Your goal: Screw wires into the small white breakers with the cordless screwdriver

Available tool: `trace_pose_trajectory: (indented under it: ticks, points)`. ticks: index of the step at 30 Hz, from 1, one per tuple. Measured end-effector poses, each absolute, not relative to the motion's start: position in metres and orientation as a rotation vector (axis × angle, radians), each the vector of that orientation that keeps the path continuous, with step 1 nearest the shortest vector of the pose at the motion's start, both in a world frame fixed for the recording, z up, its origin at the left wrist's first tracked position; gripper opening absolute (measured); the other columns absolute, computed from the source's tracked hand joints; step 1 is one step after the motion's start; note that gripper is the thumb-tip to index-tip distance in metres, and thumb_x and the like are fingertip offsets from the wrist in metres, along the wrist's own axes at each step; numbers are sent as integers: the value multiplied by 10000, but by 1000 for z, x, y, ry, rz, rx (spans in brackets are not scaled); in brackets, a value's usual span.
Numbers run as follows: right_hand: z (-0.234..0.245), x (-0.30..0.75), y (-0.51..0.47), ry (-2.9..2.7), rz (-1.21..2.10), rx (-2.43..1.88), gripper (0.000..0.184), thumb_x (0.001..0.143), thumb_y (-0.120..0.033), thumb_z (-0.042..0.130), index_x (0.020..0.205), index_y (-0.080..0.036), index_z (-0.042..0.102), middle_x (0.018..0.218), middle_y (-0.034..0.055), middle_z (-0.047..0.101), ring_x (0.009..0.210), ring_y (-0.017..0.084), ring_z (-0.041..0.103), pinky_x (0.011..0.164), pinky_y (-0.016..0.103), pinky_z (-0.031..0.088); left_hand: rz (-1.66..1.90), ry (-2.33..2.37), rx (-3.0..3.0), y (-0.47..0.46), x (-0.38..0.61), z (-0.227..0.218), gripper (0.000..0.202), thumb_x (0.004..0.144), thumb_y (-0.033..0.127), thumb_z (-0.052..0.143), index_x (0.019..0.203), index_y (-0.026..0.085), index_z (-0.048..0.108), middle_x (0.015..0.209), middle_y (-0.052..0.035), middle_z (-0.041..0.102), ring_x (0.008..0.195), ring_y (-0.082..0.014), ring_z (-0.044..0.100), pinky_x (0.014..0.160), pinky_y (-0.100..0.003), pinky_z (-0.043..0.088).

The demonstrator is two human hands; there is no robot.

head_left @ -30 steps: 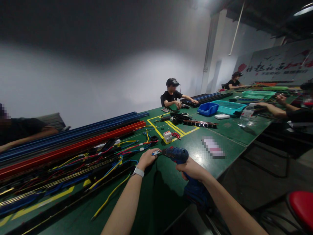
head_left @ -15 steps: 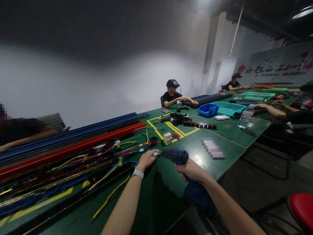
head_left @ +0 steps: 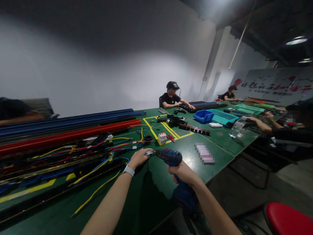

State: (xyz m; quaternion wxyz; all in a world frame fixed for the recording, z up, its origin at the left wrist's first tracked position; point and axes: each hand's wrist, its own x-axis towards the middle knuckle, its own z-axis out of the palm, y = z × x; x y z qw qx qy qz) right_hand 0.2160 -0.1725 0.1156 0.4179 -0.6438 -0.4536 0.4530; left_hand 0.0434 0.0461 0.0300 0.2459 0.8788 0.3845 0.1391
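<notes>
The head camera looks forward and down over the table.

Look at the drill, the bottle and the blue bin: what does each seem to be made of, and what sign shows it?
Drill: probably hard plastic outside; its rounded blue casing has a dull sheen.
Bottle: likely thin plastic, clear and shiny; it is see-through with pale highlights, though glass can't be ruled out.
Blue bin: apparently moulded plastic, smooth and evenly coloured.
</notes>
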Motion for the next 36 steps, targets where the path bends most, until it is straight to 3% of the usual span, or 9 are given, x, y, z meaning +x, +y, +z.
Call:
trace_pose_trajectory:
  ticks: [22, 36]
  points:
    - [109, 218, -168, -1189, 1159, -1620, 112, 698, -213, 580, 772, -183, 502, 524, -62, 487, 379, 98, 483, 386, 214, 340, 370, 1033, 2368, 55, 39, 25, 472, 765, 276, 556, 1217, 390, 629, 1181, 9, 672, 1066, -234, 597, 883, -276, 418]
    - [111, 217, -168, -1157, 1182, -1643, 150, 705, -212, 581, 836, -182, 515, 515, -69, 490, 372, 95, 485, 394, 209, 332, 364, 1022, 2461, 56, 38, 23, 479, 796, 263, 518, 1247, 401, 603, 1189, 22, 674, 1049, -223, 604, 863, -274, 416]
